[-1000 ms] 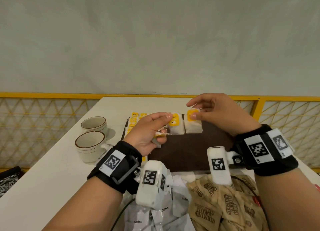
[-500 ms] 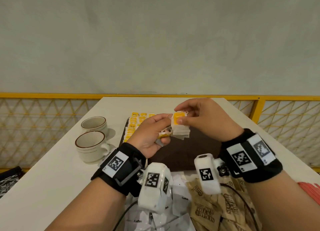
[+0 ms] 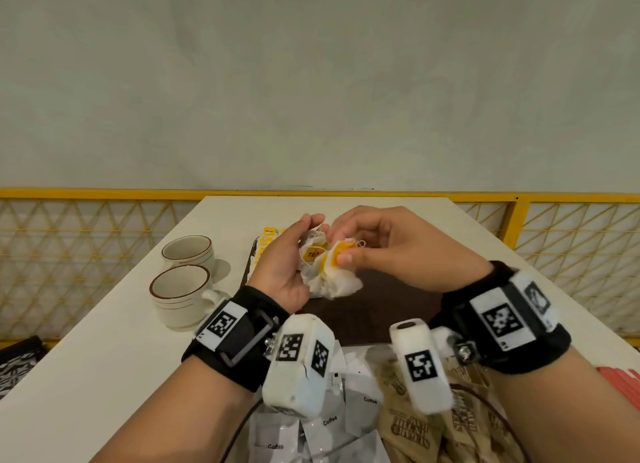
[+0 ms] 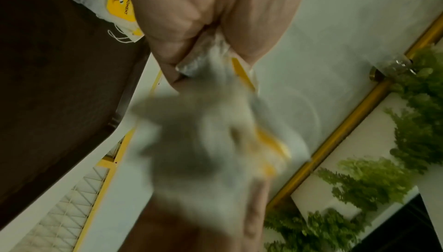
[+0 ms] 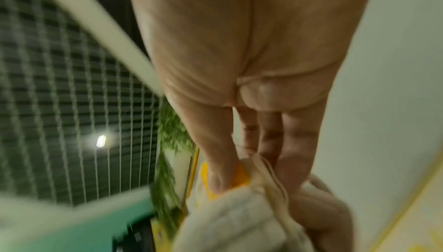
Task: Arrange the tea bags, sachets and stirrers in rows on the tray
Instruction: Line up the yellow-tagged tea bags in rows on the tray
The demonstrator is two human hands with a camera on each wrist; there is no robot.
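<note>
The left hand (image 3: 284, 265) holds a bunch of tea bags (image 3: 313, 254) above the brown tray (image 3: 391, 306), and the right hand (image 3: 384, 251) pinches one tea bag (image 3: 337, 272), so it should pull slowly to keep the strings from tangling.

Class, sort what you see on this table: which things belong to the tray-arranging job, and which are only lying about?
Part of the job:
tea bags, held by left hand and right hand
dark tray
coffee sachets
brown sugar sachets
red stirrers

Lying about:
two cups
yellow railing
</note>
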